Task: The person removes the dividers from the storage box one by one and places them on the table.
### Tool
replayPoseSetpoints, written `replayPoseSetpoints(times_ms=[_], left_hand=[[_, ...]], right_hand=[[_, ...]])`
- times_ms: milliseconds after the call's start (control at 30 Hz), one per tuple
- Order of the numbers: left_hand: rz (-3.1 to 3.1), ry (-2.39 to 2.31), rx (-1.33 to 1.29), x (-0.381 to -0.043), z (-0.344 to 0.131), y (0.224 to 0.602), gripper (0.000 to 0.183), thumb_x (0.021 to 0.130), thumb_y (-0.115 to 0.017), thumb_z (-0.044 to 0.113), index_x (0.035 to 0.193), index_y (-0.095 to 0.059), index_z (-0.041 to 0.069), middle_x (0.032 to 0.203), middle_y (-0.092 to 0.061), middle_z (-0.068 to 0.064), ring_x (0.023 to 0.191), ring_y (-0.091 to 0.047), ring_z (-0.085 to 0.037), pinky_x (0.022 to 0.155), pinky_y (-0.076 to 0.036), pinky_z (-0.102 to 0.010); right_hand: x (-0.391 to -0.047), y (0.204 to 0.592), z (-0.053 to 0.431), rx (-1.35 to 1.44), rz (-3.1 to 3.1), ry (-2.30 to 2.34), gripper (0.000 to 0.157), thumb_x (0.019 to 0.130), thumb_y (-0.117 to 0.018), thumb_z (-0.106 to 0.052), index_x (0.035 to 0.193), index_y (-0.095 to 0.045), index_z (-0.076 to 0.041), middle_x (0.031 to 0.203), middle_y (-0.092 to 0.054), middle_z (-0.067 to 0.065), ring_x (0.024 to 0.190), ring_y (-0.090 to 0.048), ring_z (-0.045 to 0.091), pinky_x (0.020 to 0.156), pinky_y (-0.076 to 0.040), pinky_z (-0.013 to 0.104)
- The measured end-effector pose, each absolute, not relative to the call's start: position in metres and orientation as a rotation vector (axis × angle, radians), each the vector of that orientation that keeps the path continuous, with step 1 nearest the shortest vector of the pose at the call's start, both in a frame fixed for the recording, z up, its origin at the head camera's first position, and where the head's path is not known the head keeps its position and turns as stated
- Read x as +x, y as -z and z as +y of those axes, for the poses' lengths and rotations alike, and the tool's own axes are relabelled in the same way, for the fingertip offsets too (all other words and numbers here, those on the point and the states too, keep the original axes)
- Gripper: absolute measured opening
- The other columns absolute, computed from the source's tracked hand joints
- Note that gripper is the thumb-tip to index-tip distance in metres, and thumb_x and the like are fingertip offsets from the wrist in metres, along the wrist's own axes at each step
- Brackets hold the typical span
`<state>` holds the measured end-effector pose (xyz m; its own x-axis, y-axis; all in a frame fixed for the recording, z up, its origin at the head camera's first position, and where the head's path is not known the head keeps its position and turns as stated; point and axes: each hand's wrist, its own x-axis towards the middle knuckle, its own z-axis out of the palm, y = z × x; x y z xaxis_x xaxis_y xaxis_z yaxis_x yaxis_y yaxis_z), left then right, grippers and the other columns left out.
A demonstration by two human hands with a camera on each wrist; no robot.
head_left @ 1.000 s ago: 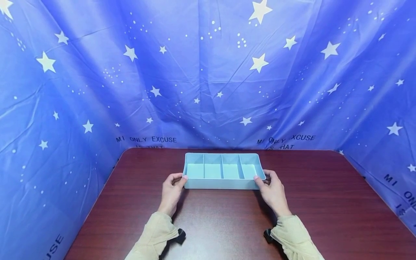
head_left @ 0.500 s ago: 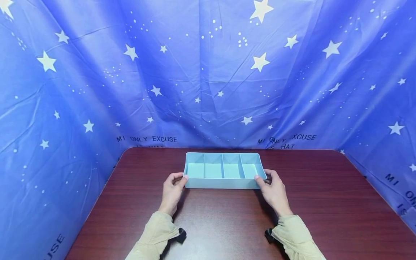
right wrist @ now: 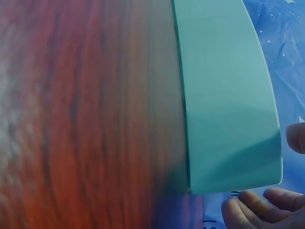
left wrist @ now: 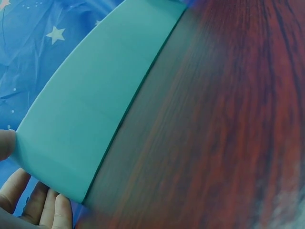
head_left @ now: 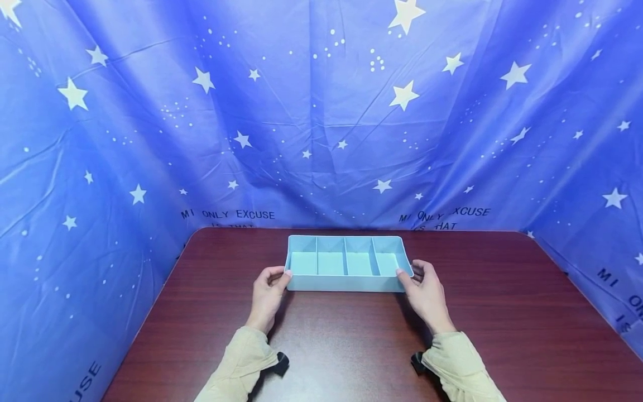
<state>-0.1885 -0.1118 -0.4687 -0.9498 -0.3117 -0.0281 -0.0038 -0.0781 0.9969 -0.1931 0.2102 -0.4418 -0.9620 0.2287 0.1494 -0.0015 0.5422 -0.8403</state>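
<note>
A light blue divided organizer box [head_left: 346, 283] lies on the table in the head view, its long side toward me and its compartments bare. My left hand [head_left: 266, 296] holds its near left corner, thumb on the rim and fingers against the end wall. In the left wrist view the thumb [left wrist: 6, 144] meets the box's edge, with the fingers curled beside the end. At the near right corner is my right hand [head_left: 427, 296]. The right wrist view shows a small gap between its thumb [right wrist: 296, 138] and the box wall [right wrist: 228, 95], its fingers loosely bent just beyond the end.
The dark red wood-grain table [head_left: 346, 346] extends to both sides and in front of the box. A blue star-printed curtain [head_left: 321, 111] hangs around its back and sides. Black straps [head_left: 281, 364] show at both wrists under beige sleeves [head_left: 241, 357].
My right hand's fingers have eased slightly outward from the box's right end. The left hand keeps its hold, and the box stays about where it was; the whole view has shifted slightly.
</note>
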Motion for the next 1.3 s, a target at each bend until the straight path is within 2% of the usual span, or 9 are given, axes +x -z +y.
replayPoseSetpoints(times_ms=[100, 233, 400, 500, 567, 700, 833, 1100, 1300], left_hand=[[-1.972, 2.14, 0.343, -0.189, -0.113, 0.47, 0.028, 0.087, -0.069, 0.01, 0.109, -0.061, -0.004, 0.097, -0.065, -0.009, 0.081, -0.059, -0.009, 0.067, -0.05, -0.025], [-1.981, 2.133, 0.348, -0.188, -0.116, 0.47, 0.029, 0.087, -0.069, 0.011, 0.11, -0.06, -0.005, 0.099, -0.065, -0.011, 0.082, -0.059, -0.01, 0.069, -0.05, -0.026], [-1.98, 2.115, 0.36, -0.187, -0.119, 0.469, 0.028, 0.087, -0.068, 0.01, 0.11, -0.061, -0.005, 0.1, -0.064, -0.013, 0.083, -0.059, -0.011, 0.071, -0.05, -0.026], [-1.994, 2.123, 0.35, -0.187, -0.118, 0.469, 0.03, 0.088, -0.068, 0.011, 0.111, -0.06, -0.006, 0.101, -0.064, -0.013, 0.083, -0.059, -0.01, 0.07, -0.05, -0.025], [-1.998, 2.13, 0.348, -0.187, -0.117, 0.469, 0.031, 0.088, -0.068, 0.011, 0.112, -0.059, -0.006, 0.101, -0.064, -0.012, 0.083, -0.059, -0.01, 0.07, -0.05, -0.025], [-1.995, 2.129, 0.358, -0.188, -0.116, 0.47, 0.031, 0.088, -0.069, 0.012, 0.112, -0.06, -0.005, 0.101, -0.064, -0.012, 0.083, -0.059, -0.01, 0.069, -0.049, -0.025], [-1.995, 2.128, 0.354, -0.189, -0.115, 0.469, 0.029, 0.087, -0.069, 0.012, 0.111, -0.061, -0.004, 0.101, -0.064, -0.012, 0.084, -0.059, -0.011, 0.071, -0.05, -0.026], [-1.985, 2.137, 0.341, -0.19, -0.112, 0.469, 0.029, 0.088, -0.069, 0.011, 0.11, -0.06, -0.005, 0.099, -0.065, -0.012, 0.083, -0.059, -0.011, 0.07, -0.05, -0.026], [-1.991, 2.134, 0.349, -0.19, -0.112, 0.468, 0.03, 0.088, -0.069, 0.011, 0.111, -0.06, -0.006, 0.099, -0.065, -0.012, 0.083, -0.059, -0.011, 0.071, -0.05, -0.027]], right_hand=[[-0.195, 0.444, 0.208, -0.182, -2.488, -1.351, 0.05, 0.092, -0.063, -0.026, 0.128, -0.048, 0.004, 0.122, -0.055, 0.024, 0.11, -0.057, 0.035, 0.094, -0.045, 0.045], [-0.197, 0.444, 0.202, -0.145, -2.385, -1.27, 0.036, 0.091, -0.065, -0.021, 0.117, -0.06, 0.003, 0.113, -0.059, 0.019, 0.102, -0.059, 0.03, 0.088, -0.046, 0.042], [-0.2, 0.442, 0.191, -0.032, -2.23, -1.292, 0.02, 0.088, -0.068, -0.013, 0.103, -0.07, 0.0, 0.106, -0.064, 0.009, 0.095, -0.06, 0.021, 0.081, -0.048, 0.026], [-0.2, 0.44, 0.188, 0.015, -2.181, -1.258, 0.014, 0.086, -0.07, -0.011, 0.095, -0.072, -0.001, 0.101, -0.067, 0.006, 0.1, -0.06, 0.02, 0.083, -0.044, 0.014], [-0.201, 0.439, 0.187, 0.043, -2.173, -1.222, 0.011, 0.085, -0.071, -0.01, 0.092, -0.072, -0.002, 0.1, -0.068, 0.005, 0.104, -0.06, 0.021, 0.085, -0.041, 0.011], [-0.204, 0.438, 0.185, 0.114, -2.207, -1.142, 0.011, 0.085, -0.07, -0.013, 0.091, -0.073, -0.004, 0.101, -0.068, 0.004, 0.105, -0.061, 0.022, 0.089, -0.041, 0.018], [-0.207, 0.438, 0.181, 0.162, -2.245, -1.1, 0.011, 0.085, -0.071, -0.014, 0.094, -0.073, -0.007, 0.095, -0.069, 0.003, 0.092, -0.063, 0.02, 0.082, -0.045, 0.029], [-0.215, 0.433, 0.172, 0.173, -2.292, -1.083, 0.015, 0.086, -0.071, -0.015, 0.096, -0.072, -0.006, 0.087, -0.069, 0.003, 0.078, -0.064, 0.017, 0.071, -0.049, 0.028], [-0.221, 0.431, 0.165, 0.11, -2.34, -1.086, 0.017, 0.086, -0.069, -0.017, 0.097, -0.071, -0.003, 0.082, -0.07, 0.005, 0.073, -0.065, 0.018, 0.067, -0.051, 0.034]])
